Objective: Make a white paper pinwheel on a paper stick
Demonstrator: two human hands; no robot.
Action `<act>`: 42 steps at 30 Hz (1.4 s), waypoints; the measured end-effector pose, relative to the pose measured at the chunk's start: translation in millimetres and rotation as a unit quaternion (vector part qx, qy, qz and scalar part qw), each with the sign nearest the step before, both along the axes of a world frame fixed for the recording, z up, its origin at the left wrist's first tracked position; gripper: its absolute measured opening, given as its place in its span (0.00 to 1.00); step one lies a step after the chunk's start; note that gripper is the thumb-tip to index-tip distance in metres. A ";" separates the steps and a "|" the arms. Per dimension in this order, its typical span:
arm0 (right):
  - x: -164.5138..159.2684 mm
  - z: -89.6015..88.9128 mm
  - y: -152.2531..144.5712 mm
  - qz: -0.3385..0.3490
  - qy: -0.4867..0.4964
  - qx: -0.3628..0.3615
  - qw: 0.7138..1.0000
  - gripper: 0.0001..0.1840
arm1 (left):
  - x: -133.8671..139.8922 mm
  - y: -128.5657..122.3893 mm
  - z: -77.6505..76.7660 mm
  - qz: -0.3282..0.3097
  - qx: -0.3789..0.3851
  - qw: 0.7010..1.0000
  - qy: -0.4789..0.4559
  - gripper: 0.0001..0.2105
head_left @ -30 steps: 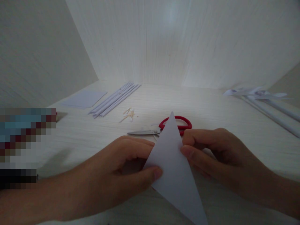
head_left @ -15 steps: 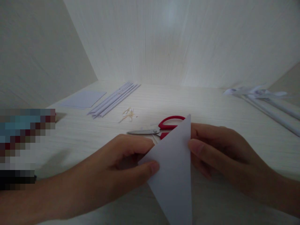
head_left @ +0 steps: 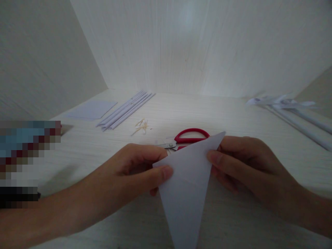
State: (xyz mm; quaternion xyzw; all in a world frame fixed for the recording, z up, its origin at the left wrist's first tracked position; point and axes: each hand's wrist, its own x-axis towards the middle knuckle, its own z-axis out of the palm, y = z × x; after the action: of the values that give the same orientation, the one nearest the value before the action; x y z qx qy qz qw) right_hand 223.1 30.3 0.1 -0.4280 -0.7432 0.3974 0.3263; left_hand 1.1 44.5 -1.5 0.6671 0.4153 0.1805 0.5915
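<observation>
A folded sheet of white paper hangs between my hands, its wide edge up and its sides narrowing toward the bottom of the view. My left hand pinches its upper left corner, thumb on the near face. On the other side my right hand grips the edge below the pointed upper right corner, also thumb in front. Just beyond the paper lies a pair of scissors with red handles; the paper covers part of the lower handle and my left hand hides the blade tips.
Several rolled paper tubes lie at the back left beside a flat stack of paper. Small cotton swab pieces are scattered near them. Longer paper rods with frilled ends rest at the right. A pixelated object sits at the left edge.
The paper has turned clockwise, its pointed corner moving right and slightly down. My left hand has risen a little and now covers the scissor tips. My right thumb has come further over the paper.
</observation>
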 end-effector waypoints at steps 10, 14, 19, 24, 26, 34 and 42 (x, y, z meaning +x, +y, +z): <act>-1.8 -2.1 3.9 -0.017 0.064 -0.021 0.998 0.20 | -0.3 -0.5 -3.6 -0.049 0.011 0.998 -0.038 0.07; -2.8 -1.5 3.7 -0.019 0.063 -0.025 0.997 0.19 | -0.8 -1.2 -5.5 -0.055 0.019 0.997 -0.053 0.06; -1.9 -1.3 1.4 -0.026 0.059 0.000 0.998 0.20 | -4.7 -4.5 -6.2 -0.041 0.033 0.998 -0.039 0.07; -0.1 -2.6 0.7 -0.029 0.068 -0.004 0.997 0.20 | -1.5 -2.7 -3.5 -0.044 0.023 0.998 -0.040 0.07; 0.2 -2.9 0.5 -0.026 0.073 -0.006 0.997 0.21 | 0.0 -1.7 -2.4 -0.042 0.019 0.998 -0.042 0.07; -1.2 -2.2 3.1 0.005 0.017 0.024 1.000 0.18 | -1.2 2.0 -2.6 0.022 0.041 0.998 -0.035 0.14; -2.6 -2.5 -1.9 0.041 -0.057 0.037 0.997 0.17 | 1.7 4.8 -2.3 0.017 0.040 0.996 -0.077 0.11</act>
State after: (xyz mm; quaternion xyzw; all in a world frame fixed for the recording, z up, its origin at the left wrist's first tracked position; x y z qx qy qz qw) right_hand 220.5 28.4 -2.5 -0.4070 -0.7915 0.3576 0.2827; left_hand 2.8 49.3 -3.7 0.6675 0.3720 0.2579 0.5912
